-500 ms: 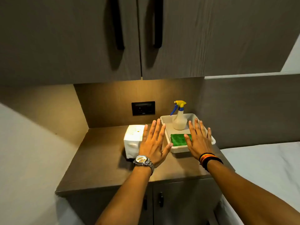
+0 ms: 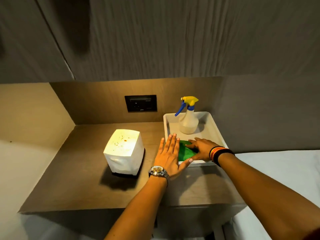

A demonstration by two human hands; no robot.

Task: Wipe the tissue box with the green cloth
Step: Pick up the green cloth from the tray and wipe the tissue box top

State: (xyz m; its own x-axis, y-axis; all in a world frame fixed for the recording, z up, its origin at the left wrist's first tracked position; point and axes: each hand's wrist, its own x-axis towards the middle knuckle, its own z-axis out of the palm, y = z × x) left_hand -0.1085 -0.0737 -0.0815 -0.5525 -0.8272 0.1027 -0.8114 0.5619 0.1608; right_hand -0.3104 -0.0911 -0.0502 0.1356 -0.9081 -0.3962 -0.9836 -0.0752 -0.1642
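A white cube-shaped tissue box (image 2: 124, 151) stands on the brown counter, its top speckled with small stains. To its right a green cloth (image 2: 186, 152) lies folded in the near end of a white tray (image 2: 217, 134). My right hand (image 2: 200, 148) reaches into the tray from the right, fingers resting on the cloth; whether they grip it I cannot tell. My left hand (image 2: 170, 155), wearing a watch, hovers flat with fingers spread between the tissue box and the tray, holding nothing.
A spray bottle (image 2: 188, 120) with a yellow and blue trigger stands at the tray's far end. A black wall socket (image 2: 140, 103) sits on the back panel. Cabinet doors hang overhead. A white bed surface (image 2: 284, 174) borders the counter's right.
The view has dropped and come closer to the counter. My right hand went from hovering flat above the tray down onto the green cloth. My left hand stays spread beside the tissue box.
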